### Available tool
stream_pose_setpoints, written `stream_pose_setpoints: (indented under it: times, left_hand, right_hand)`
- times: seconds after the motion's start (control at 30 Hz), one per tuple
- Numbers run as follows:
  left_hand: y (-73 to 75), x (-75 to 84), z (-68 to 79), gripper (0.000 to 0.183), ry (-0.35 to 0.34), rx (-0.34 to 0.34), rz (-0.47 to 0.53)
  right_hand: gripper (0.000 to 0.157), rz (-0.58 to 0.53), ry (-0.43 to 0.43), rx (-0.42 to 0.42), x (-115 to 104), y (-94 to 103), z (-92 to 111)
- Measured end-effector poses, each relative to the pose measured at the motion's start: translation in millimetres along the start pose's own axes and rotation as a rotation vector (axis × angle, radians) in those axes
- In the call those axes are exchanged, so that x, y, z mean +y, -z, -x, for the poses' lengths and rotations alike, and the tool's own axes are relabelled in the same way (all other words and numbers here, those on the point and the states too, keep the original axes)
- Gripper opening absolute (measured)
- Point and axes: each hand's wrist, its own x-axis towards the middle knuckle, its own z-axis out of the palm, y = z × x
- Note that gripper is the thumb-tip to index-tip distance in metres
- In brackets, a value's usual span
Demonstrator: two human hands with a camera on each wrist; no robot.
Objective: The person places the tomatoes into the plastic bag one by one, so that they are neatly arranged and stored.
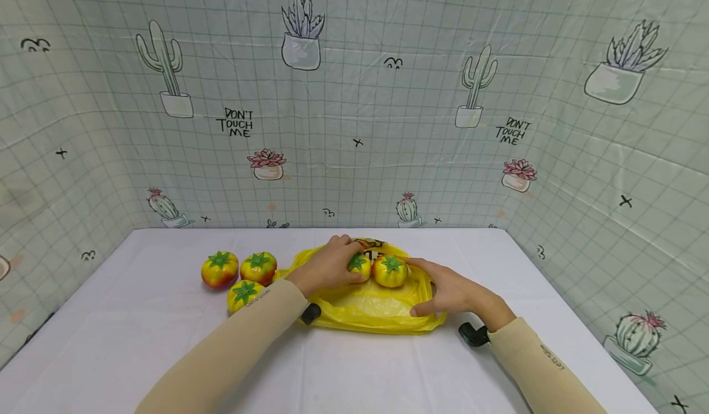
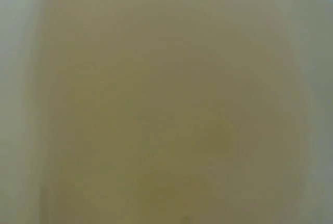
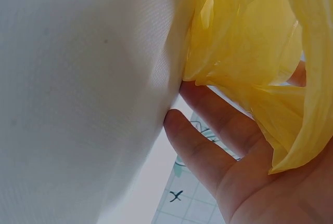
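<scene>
- White counter [image 1: 354, 371], underneath.
- Left hand [image 1: 327, 266] grips a round, glossy yellow tomato [image 1: 360, 266] over a thin yellow plastic bag [image 1: 360, 323].
- Right hand [image 1: 451, 288], fingers spread, touches the bag's rim; slipping could collapse it.

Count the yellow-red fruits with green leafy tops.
5: left of the yellow bag, a back-left fruit, a back-right fruit and a front fruit; amid the bag's plastic, a held fruit in the left hand, and another fruit right of it. The bag could hide more.

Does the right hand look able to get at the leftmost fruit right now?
Probably not directly: the left hand, over the yellow bag, lies between the right hand and that fruit.
</scene>
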Motion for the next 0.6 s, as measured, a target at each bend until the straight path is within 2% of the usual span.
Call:
stream_pose_setpoints:
  times: [0.6]
  left_hand:
    - [4.5,-1.0,8.4,0.059,0.012,0.018,0.013]
  right_hand:
    - [0.097,0.008,-0.006,-0.002,2.4,-1.2,-0.1]
